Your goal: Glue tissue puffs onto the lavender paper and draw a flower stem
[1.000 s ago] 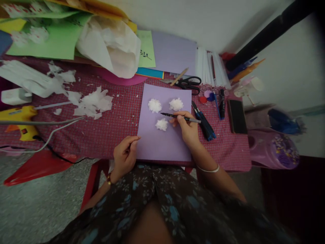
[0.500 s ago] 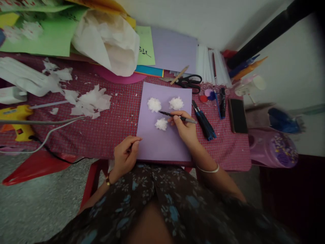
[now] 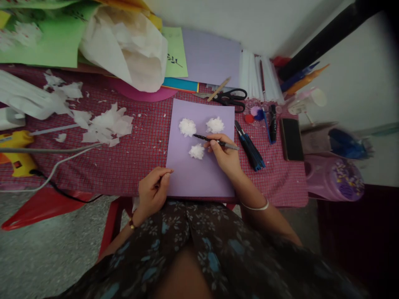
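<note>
A purple sheet of paper point(image 3: 183, 178) lies on the table with three fluffy white paper flowers on it: one at upper left point(image 3: 187, 127), one at upper right point(image 3: 215, 124) and one lower in the middle point(image 3: 196, 151). My right hand point(image 3: 226, 155) grips a black pen point(image 3: 215, 141) with a grey end. The pen's tip points left, close to the lower edge of the upper left flower; whether it touches the paper I cannot tell. Curled loosely, my left hand point(image 3: 154, 189) rests at the sheet's left edge, its index fingertip on the paper. Nothing shows in it.
Black scissors point(image 3: 230, 97) and a wooden stick point(image 3: 220, 88) lie beyond the sheet. A blue-black cutter knife point(image 3: 251, 147), a marker point(image 3: 273, 124) and a phone point(image 3: 292, 139) are to the right. Leftward are torn white paper point(image 3: 110, 124), a yellow glue gun point(image 3: 20, 155) and cables.
The view has shifted slightly, so things on the table sit a little further left. The pen and both hands keep nearly the same place against the purple sheet.
</note>
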